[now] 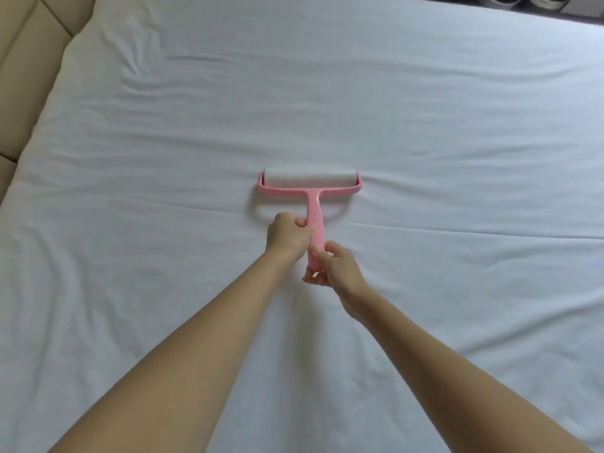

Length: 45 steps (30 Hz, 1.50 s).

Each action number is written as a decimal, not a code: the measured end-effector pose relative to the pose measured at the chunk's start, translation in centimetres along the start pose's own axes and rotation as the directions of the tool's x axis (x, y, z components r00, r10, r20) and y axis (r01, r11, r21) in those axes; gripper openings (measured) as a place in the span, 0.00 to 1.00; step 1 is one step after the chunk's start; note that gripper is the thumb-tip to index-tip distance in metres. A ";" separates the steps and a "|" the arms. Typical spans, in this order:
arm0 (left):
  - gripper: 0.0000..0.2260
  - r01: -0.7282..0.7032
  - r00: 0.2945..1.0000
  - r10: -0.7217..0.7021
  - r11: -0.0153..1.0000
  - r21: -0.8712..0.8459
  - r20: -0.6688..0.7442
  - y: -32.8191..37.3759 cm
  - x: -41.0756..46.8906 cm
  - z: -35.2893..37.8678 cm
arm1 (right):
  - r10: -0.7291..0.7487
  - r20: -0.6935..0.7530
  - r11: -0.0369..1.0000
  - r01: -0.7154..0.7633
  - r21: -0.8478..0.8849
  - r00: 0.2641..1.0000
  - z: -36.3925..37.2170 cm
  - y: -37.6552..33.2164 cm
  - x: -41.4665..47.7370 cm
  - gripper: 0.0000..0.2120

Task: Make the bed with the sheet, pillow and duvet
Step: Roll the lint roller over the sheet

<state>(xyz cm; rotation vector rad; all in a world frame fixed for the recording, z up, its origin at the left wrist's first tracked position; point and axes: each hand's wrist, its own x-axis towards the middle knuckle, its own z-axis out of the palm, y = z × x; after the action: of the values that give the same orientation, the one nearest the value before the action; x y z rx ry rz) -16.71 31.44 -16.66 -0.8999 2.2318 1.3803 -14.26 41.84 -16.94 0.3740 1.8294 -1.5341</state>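
A white sheet (425, 132) covers the whole bed, with shallow wrinkles running across it. In the middle lies a pink lint roller (314, 204) with a wide white roll (310, 175) resting on the sheet. My left hand (287, 235) grips the pink handle from the left, about halfway up. My right hand (333, 264) holds the handle's lower end, fingers curled round it. Both arms stretch out from the bottom of the view. No pillow or duvet is in view.
A beige padded headboard (29, 60) runs along the left side of the bed. Beyond the far right edge, dark floor and round metal objects (523, 0) show at the top of the view.
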 end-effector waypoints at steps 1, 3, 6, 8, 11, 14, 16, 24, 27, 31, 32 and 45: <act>0.12 0.003 1.000 -0.003 1.000 -0.002 -0.006 0.8 1.4 -0.1 | -0.001 -0.003 1.000 0.001 0.002 1.000 -0.1 -0.9 1.4 0.11; 0.12 0.007 1.000 -0.008 1.000 -0.006 -0.015 2.3 3.9 -0.5 | -0.008 -0.003 1.000 0.008 0.017 1.000 -0.3 -2.5 3.9 0.10; 0.07 0.039 0.998 -0.040 0.999 -0.019 -0.042 4.3 8.1 -1.0 | -0.034 -0.003 0.999 0.034 0.033 0.999 -0.4 -4.6 7.5 0.08; 0.11 0.072 0.996 -0.074 0.997 -0.026 -0.058 5.5 10.8 -1.4 | -0.055 -0.004 0.998 0.055 0.030 0.998 -0.2 -6.0 9.6 0.07; 0.13 0.090 0.993 -0.093 0.995 -0.037 -0.076 7.1 14.1 -2.1 | -0.090 -0.001 0.996 0.090 0.014 0.996 -0.3 -8.0 12.6 0.08; 0.14 0.087 0.991 -0.092 0.995 -0.056 -0.098 8.9 16.6 -2.6 | -0.122 -0.003 0.992 0.122 -0.033 0.992 -0.6 -9.8 15.5 0.09; 0.13 0.082 0.990 -0.093 0.991 -0.102 -0.110 9.9 18.0 -3.0 | -0.129 -0.007 0.990 0.129 -0.063 0.992 -0.6 -10.9 17.3 0.09; 0.15 0.093 0.989 -0.105 0.989 -0.115 -0.100 9.8 18.5 -2.4 | -0.108 0.002 0.985 0.108 -0.137 0.994 -0.8 -10.5 18.9 0.12; 0.14 0.084 0.992 -0.089 0.994 -0.064 -0.086 8.2 16.4 -1.7 | -0.109 -0.001 0.982 0.108 -0.156 0.994 -0.8 -8.7 16.7 0.13; 0.08 0.109 0.993 -0.113 0.991 -0.076 -0.044 4.7 11.1 0.1 | -0.086 -0.025 0.992 0.083 -0.098 0.996 -0.6 -4.4 11.6 0.15; 0.06 0.111 0.993 -0.114 0.991 -0.073 -0.030 3.6 9.5 0.7 | -0.073 -0.024 0.994 0.071 -0.079 0.997 -0.6 -3.1 10.1 0.14; 0.06 0.165 0.950 -0.178 0.984 0.071 0.258 -6.9 -7.3 5.0 | 0.033 0.059 0.978 -0.020 -0.207 0.998 -1.8 11.1 -6.2 0.12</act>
<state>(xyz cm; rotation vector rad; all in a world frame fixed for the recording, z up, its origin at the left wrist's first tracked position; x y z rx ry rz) -6.80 36.06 -19.03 -0.8194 1.9318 1.2784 -3.52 47.69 -20.93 0.2483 1.9058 -1.3079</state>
